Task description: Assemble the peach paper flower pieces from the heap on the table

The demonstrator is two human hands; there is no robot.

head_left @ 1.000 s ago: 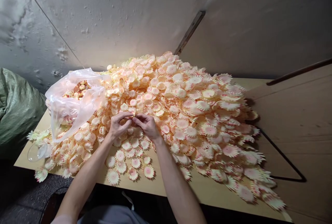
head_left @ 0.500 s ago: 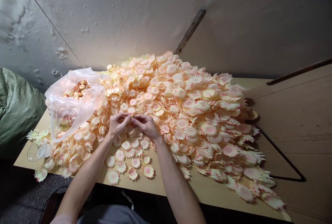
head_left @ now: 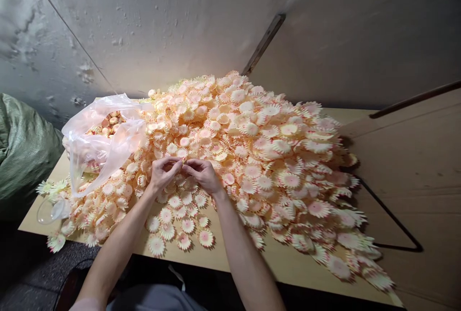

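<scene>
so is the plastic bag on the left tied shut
No, the plastic bag gapes open, with small cream and brown pieces showing through its mouth.

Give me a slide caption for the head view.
Left hand and right hand close together over a heap of flowers, with an open plastic bag to the left.

No text, label, brand, number or sign can be read.
</scene>
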